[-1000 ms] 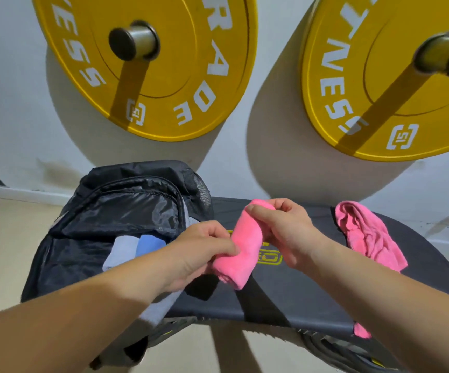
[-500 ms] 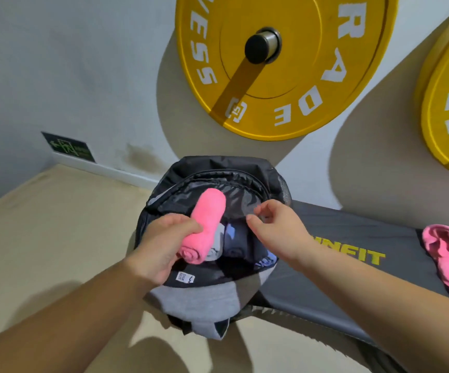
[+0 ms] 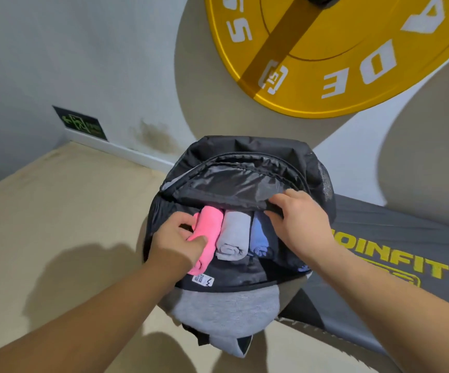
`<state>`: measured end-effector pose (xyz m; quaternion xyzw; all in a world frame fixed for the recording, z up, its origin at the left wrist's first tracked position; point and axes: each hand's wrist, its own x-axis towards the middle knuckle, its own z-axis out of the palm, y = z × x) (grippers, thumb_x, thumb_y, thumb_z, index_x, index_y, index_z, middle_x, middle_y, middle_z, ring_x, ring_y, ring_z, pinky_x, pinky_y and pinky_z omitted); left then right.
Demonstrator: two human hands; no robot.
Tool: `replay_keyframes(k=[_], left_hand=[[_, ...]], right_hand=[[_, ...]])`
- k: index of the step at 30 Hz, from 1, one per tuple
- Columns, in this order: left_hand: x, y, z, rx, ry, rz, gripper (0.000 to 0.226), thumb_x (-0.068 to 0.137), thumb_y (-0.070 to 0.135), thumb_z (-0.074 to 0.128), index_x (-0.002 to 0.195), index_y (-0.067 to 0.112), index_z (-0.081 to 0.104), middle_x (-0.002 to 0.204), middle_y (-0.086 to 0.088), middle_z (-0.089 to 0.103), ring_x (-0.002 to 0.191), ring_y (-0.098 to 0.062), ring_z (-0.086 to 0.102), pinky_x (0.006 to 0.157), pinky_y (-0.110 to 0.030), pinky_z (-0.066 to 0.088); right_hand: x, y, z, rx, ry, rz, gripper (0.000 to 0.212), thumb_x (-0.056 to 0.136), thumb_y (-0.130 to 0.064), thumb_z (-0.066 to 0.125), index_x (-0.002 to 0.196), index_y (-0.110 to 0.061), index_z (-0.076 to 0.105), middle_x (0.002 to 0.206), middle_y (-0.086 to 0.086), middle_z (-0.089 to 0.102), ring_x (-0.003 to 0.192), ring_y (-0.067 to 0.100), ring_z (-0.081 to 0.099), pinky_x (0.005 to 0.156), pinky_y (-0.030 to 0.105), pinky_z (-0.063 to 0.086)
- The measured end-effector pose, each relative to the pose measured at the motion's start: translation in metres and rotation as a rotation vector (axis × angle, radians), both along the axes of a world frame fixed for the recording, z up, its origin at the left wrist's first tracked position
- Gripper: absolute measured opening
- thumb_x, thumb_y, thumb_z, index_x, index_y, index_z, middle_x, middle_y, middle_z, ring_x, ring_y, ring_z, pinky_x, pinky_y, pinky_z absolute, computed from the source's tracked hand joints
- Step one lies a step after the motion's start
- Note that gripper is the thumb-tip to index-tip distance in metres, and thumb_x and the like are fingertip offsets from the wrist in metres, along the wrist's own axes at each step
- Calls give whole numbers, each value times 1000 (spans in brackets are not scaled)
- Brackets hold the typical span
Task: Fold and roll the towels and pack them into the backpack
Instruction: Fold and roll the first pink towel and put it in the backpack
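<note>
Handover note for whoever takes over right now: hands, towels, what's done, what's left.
Left hand: grips the pink roll, which is already inside the backpack, leftmost.
Right hand: fingers hold the flap up.
Grey roll and blue roll lie side by side to the right of the pink one. The backpack sits open at the end of the bench.
Done: three rolls in the bag.
Left: let go of the pink roll. No other towels are in view, so check for more.

weight plate [image 3: 339, 63]: cut by top, right edges | pink towel [image 3: 210, 228]: partly under left hand [image 3: 176, 244] | backpack label [image 3: 203, 280]: print unreadable
</note>
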<state>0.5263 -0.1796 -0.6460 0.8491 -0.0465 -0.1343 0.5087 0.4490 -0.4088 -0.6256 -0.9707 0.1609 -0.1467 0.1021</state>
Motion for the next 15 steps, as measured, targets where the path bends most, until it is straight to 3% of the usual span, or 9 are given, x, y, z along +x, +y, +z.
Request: replay_keyframes(k=[6, 9, 12, 15], left_hand=[[17, -20, 1, -55, -91, 37, 17, 90, 0, 69, 97, 16, 69, 82, -1, 63, 45, 6, 58, 41, -8, 41], [31, -37, -2, -47, -85, 73, 15, 91, 5, 68, 103, 13, 72, 89, 1, 66, 51, -1, 63, 42, -13, 45], [37, -39, -16, 86, -76, 35, 21, 91, 12, 64, 107, 14, 77, 104, -5, 76, 87, -25, 71, 70, -23, 52], [32, -31, -22, 129, -76, -7, 28, 96, 15, 62, 120, 13, 75, 116, -4, 75, 109, -24, 68, 97, -31, 51]], right_hand=[[14, -13, 20, 346, -246, -95, 18, 96, -35, 59, 93, -22, 71, 78, -4, 69, 75, 22, 62, 68, 40, 55], [16, -12, 24, 345, -272, -49, 17, 96, -32, 61, 105, -27, 75, 96, -7, 72, 89, 20, 67, 77, 39, 56], [5, -10, 6, 161, -181, 108, 27, 94, -33, 65, 120, -30, 73, 117, -4, 65, 100, 25, 66, 80, 40, 57], [-6, -13, -11, -45, 28, 228, 41, 95, -50, 49, 125, -33, 70, 118, -4, 67, 100, 30, 66, 82, 42, 56]])
